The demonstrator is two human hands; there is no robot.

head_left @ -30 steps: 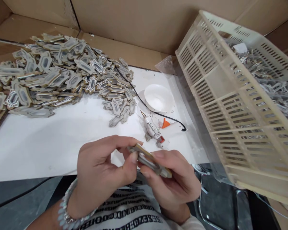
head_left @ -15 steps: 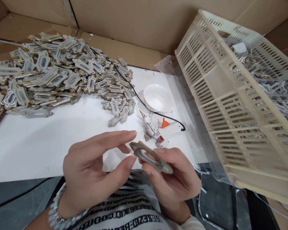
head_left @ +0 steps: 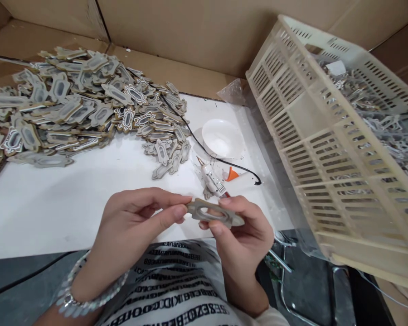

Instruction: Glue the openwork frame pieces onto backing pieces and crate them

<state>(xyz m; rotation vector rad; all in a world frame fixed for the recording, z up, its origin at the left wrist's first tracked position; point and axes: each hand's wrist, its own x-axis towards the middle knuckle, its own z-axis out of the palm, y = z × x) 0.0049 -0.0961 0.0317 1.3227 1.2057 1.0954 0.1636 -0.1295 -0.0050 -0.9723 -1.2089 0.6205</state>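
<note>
Between my hands is a small grey ornamental frame [head_left: 199, 210] with an oval opening, held above the front of the white tabletop. My right hand [head_left: 246, 235] pinches its right part between thumb and fingers. The thumb and index finger of my left hand [head_left: 146, 217] close on its left tip. Just beyond the frame lies a white glue gun [head_left: 213, 180] with an orange trigger, on its side. A large heap of similar grey frames [head_left: 68, 104] covers the back left, with a smaller group [head_left: 166, 156] nearer the middle.
A white bowl [head_left: 221, 131] stands behind the glue gun. Its black cable [head_left: 199, 141] runs across the table toward the heap. A tall cream plastic crate [head_left: 313, 131], holding many pale frame pieces, stands on the right. Cardboard walls [head_left: 190, 36] rise behind the table [head_left: 88, 194].
My left hand has moved in and closed on the frame's left tip, where it was apart and open before. The frame has turned more level.
</note>
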